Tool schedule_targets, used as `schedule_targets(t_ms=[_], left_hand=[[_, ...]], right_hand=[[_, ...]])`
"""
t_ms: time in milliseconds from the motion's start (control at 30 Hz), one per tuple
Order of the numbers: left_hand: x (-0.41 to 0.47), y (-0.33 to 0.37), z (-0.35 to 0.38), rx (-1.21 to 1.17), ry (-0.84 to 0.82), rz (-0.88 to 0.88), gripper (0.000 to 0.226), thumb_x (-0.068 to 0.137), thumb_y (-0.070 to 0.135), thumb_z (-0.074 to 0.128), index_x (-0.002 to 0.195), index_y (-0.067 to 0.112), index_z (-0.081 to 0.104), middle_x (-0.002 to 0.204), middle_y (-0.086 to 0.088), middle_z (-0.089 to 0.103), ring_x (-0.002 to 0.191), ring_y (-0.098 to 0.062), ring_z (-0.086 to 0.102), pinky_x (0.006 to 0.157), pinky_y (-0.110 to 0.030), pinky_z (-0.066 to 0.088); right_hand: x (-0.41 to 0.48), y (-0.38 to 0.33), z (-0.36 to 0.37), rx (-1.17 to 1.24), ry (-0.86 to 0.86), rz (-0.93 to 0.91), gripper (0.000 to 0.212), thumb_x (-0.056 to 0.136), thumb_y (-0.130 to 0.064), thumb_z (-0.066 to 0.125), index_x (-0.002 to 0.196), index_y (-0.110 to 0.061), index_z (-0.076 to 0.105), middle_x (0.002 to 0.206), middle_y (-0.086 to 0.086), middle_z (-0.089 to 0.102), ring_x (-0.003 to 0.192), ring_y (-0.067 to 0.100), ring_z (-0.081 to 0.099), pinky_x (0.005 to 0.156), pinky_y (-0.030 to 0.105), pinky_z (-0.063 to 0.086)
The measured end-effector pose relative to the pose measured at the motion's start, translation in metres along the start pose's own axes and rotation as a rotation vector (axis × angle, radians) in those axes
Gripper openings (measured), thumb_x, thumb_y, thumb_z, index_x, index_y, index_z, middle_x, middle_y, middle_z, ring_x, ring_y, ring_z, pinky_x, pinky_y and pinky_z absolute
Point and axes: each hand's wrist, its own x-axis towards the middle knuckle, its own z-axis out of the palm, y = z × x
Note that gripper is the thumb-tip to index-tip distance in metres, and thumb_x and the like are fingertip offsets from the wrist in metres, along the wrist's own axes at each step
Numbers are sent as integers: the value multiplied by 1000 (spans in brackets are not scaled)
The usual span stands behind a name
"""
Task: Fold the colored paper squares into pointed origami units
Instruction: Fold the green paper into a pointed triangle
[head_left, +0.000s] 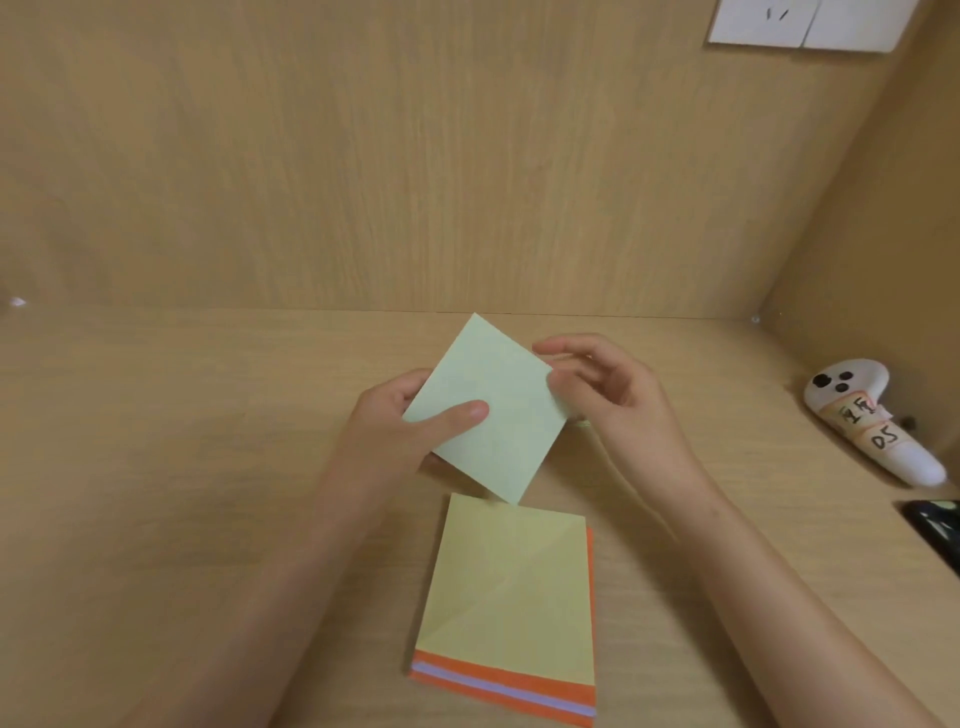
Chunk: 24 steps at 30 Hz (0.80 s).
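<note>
A pale green paper square (491, 410) is held up above the wooden desk, tilted like a diamond. My left hand (400, 421) grips its left edge, thumb on the front and fingers behind. My right hand (608, 387) is at the sheet's right edge with loosely curled fingers; its thumb tip touches the edge, and I cannot tell whether it pinches the paper. Below lies a stack of paper squares (509, 603) with a creased yellow sheet on top and orange and lilac sheets showing at its near edge.
A white controller (872, 421) with handwritten labels lies at the right by the side wall. A dark object (935, 525) pokes in at the right edge. A wooden back wall stands behind the desk (182, 441), with a white socket plate (800, 23) at top right.
</note>
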Motion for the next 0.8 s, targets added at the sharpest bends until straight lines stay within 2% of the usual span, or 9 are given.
schedule_targets(t_ms=[67, 167, 233, 300, 367, 467, 567, 700, 800], left_hand=[[1, 0, -1, 15, -3, 14, 15, 83, 20, 70, 97, 22, 72, 93, 3, 74, 89, -17, 69, 74, -33, 56], [1, -1, -1, 15, -6, 19, 12, 88, 19, 65, 97, 22, 72, 93, 0, 74, 89, -18, 68, 80, -38, 55], [2, -2, -1, 10, -5, 17, 13, 89, 20, 63, 98, 23, 72, 95, 0, 73, 93, -20, 68, 83, -40, 54], [3, -3, -1, 6, -3, 20, 14, 89, 22, 62, 100, 24, 72, 97, -1, 73, 97, -23, 67, 87, -42, 53], [3, -2, -1, -4, -5, 23, 13, 90, 22, 61, 98, 24, 72, 97, -2, 74, 96, -23, 67, 88, -43, 52], [3, -2, 0, -14, -4, 27, 14, 92, 23, 59, 93, 26, 72, 95, -2, 74, 92, -20, 68, 87, -40, 52], [1, 0, 2, -48, -44, 28, 16, 95, 23, 54, 99, 22, 70, 94, -6, 74, 82, -22, 70, 69, -30, 56], [-5, 7, 6, -158, -142, -1, 27, 98, 27, 45, 105, 11, 65, 98, -5, 74, 81, -22, 73, 58, -23, 57], [-5, 11, 8, -181, -175, -48, 49, 87, 52, 43, 106, 13, 66, 95, -4, 75, 82, -23, 73, 60, -26, 59]], right_hand=[[-1, -1, -3, -74, -83, -74, 52, 84, 15, 33, 113, -14, 64, 116, 0, 67, 104, 11, 62, 83, 19, 47], [-2, -2, -6, -247, -220, -146, 66, 74, 22, 31, 108, -18, 70, 139, -7, 49, 126, 3, 46, 95, 15, 40], [-3, 0, -5, -362, -303, -147, 64, 78, 24, 38, 107, -23, 71, 146, -11, 38, 130, 3, 40, 98, 12, 37], [-3, 1, -4, -391, -342, -140, 45, 86, 10, 58, 107, -27, 72, 147, -15, 33, 133, 0, 35, 100, 12, 35], [-4, 1, -4, -398, -329, -134, 33, 83, -6, 71, 103, -31, 74, 146, -18, 34, 133, 0, 33, 104, 16, 34], [-3, 1, -4, -358, -284, -105, 29, 75, -10, 78, 97, -28, 76, 140, -20, 43, 131, 5, 38, 108, 28, 34], [-3, 0, -2, -233, -245, -60, 20, 73, -10, 79, 91, -19, 78, 128, -14, 57, 126, 7, 46, 106, 30, 36], [-1, 3, 0, -53, -84, -17, 17, 73, -16, 75, 82, -2, 75, 107, 1, 69, 103, 12, 63, 89, 26, 46], [0, 3, 1, 2, -25, 20, 10, 77, -12, 74, 78, -2, 73, 92, 1, 71, 87, 10, 65, 77, 23, 49]])
